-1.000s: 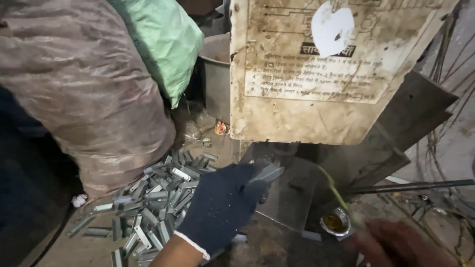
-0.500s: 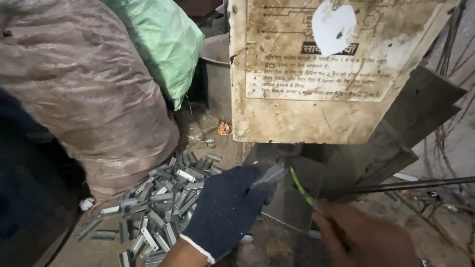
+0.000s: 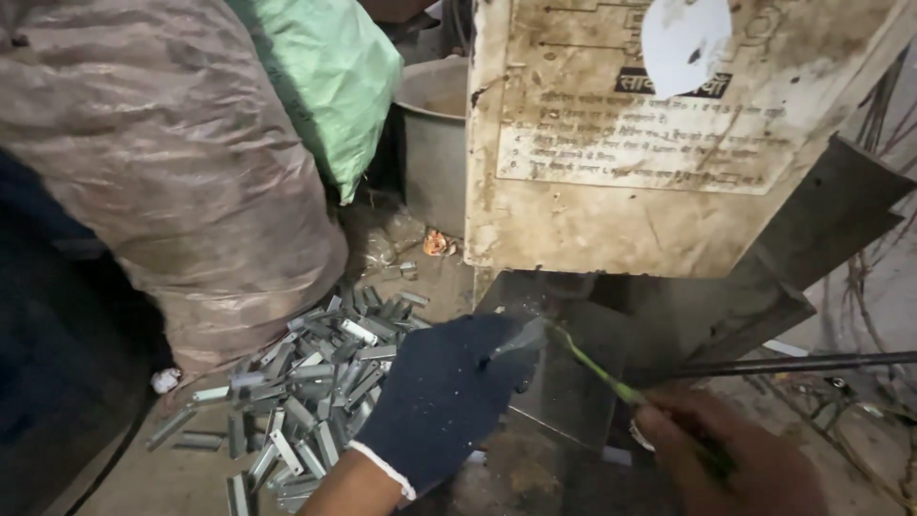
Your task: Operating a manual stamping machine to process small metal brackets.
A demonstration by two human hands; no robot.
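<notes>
Fingers of the gloved left hand (image 3: pixel 444 397) pinch a small flat metal piece (image 3: pixel 523 336) under the dirty machine (image 3: pixel 621 220), while the bare right hand (image 3: pixel 731 459) grips a thin green stick (image 3: pixel 592 368) touching it; it looks stiff, light, best held by its edges.

Close head view, facing downward

We note a small flat grey metal piece (image 3: pixel 523 336) pinched at the gloved left hand's (image 3: pixel 441 397) fingertips. A thin green stick (image 3: pixel 597 370), tilted, runs from the bare right hand (image 3: pixel 731 459) up to that piece.
</notes>
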